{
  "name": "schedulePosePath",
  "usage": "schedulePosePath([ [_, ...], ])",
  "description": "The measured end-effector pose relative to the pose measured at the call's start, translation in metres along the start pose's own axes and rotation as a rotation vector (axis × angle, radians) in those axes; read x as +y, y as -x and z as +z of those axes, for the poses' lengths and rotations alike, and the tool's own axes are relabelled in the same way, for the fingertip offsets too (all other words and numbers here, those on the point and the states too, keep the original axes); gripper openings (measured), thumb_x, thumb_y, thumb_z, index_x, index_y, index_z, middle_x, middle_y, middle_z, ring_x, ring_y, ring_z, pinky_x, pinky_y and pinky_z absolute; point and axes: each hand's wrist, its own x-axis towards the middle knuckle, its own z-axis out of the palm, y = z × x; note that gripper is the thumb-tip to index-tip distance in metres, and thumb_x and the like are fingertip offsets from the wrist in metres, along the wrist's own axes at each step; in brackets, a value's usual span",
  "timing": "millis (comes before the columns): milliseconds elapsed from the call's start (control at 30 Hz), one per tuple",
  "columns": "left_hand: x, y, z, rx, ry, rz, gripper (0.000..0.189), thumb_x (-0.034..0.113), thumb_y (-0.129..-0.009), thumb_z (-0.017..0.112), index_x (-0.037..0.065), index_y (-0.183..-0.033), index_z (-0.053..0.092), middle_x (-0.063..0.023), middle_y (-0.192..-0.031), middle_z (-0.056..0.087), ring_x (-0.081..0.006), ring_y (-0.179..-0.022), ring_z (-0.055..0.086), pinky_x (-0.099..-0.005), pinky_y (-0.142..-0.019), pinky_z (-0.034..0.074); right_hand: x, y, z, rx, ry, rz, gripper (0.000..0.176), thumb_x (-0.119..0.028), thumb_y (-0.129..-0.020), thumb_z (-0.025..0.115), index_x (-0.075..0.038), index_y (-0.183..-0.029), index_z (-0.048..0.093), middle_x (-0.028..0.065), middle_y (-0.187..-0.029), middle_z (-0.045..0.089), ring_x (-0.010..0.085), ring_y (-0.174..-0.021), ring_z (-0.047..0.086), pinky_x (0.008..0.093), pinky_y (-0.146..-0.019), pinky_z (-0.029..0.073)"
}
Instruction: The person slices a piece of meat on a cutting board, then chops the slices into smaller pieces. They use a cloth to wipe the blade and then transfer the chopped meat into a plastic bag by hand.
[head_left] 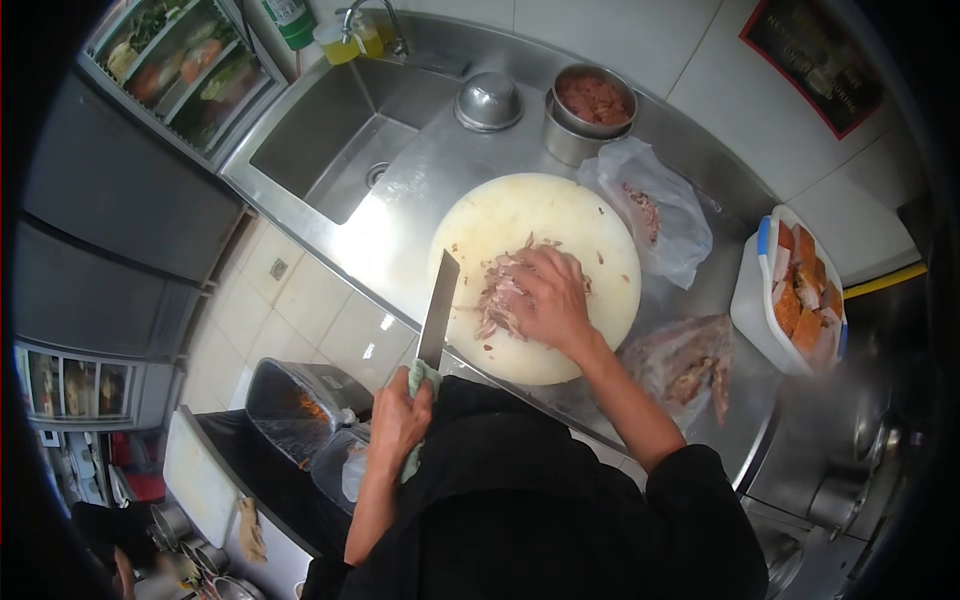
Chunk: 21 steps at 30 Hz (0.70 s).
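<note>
My left hand grips the handle of a cleaver, its broad blade pointing up along the left edge of a round white cutting board. A green cloth is bunched between that hand and the handle. On the board, my right hand is cupped over a heap of chopped meat, fingers bent around part of it. The fingers hide some of the heap. Small scraps lie scattered around it.
Behind the board are a clear plastic bag of meat bits, a pot of meat and an upturned metal bowl. A sink is at left. To the right stand bagged meat and a white tub of browned meat slabs. A bin sits below.
</note>
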Motion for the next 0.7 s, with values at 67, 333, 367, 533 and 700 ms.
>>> schedulePosePath([
  [67, -0.002, 0.001, 0.001, 0.014, -0.031, 0.012, 0.023, 0.02, -0.09, 0.062, -0.003, -0.088, 0.056, -0.0281, -0.065, 0.06, -0.0501, -0.069, 0.061, -0.0541, -0.067, 0.047, 0.017, -0.01, 0.0, -0.035, 0.026, -0.021, 0.034, -0.021, -0.085, 0.067, -0.006, -0.115, 0.07, 0.0141, -0.121, 0.064, 0.0332, -0.119, 0.054, 0.0474, -0.1, 0.04],
  [333, 0.013, -0.002, 0.022, 0.015, -0.275, 0.155, 0.022, 0.019, -0.089, 0.064, 0.0, -0.096, 0.054, -0.0295, -0.065, 0.062, -0.0503, -0.067, 0.063, -0.0592, -0.064, 0.05, 0.044, -0.012, 0.028, -0.389, -0.147, 0.252, 0.04, -0.031, -0.097, 0.051, -0.006, -0.124, 0.065, 0.0146, -0.129, 0.063, 0.033, -0.123, 0.053, 0.0451, -0.103, 0.04],
  [367, 0.017, -0.005, 0.026, -0.009, -0.28, 0.211, 0.022, 0.018, -0.088, 0.064, 0.0, -0.097, 0.054, -0.0303, -0.065, 0.062, -0.0503, -0.066, 0.063, -0.0591, -0.062, 0.05, 0.034, -0.012, 0.024, -0.443, -0.12, 0.273, 0.041, -0.032, -0.098, 0.048, -0.006, -0.124, 0.065, 0.0139, -0.13, 0.063, 0.0333, -0.123, 0.053, 0.0455, -0.103, 0.04],
  [533, 0.028, -0.019, 0.027, -0.101, -0.313, 0.267, 0.024, 0.018, -0.088, 0.064, -0.001, -0.1, 0.056, -0.0318, -0.071, 0.064, -0.0504, -0.068, 0.063, -0.0588, -0.063, 0.051, 0.019, -0.01, 0.016, -0.492, -0.071, 0.381, 0.041, -0.031, -0.098, 0.048, -0.003, -0.123, 0.065, 0.0147, -0.128, 0.064, 0.0331, -0.124, 0.052, 0.0479, -0.105, 0.039],
  [700, 0.026, -0.028, 0.02, -0.111, -0.277, 0.229, 0.022, 0.019, -0.091, 0.063, -0.001, -0.098, 0.056, -0.0328, -0.071, 0.062, -0.0518, -0.069, 0.063, -0.0597, -0.064, 0.05, 0.034, -0.003, 0.031, -0.102, -0.076, 0.34, 0.041, -0.031, -0.099, 0.048, -0.001, -0.121, 0.066, 0.0197, -0.124, 0.065, 0.0344, -0.123, 0.054, 0.0471, -0.105, 0.04],
])
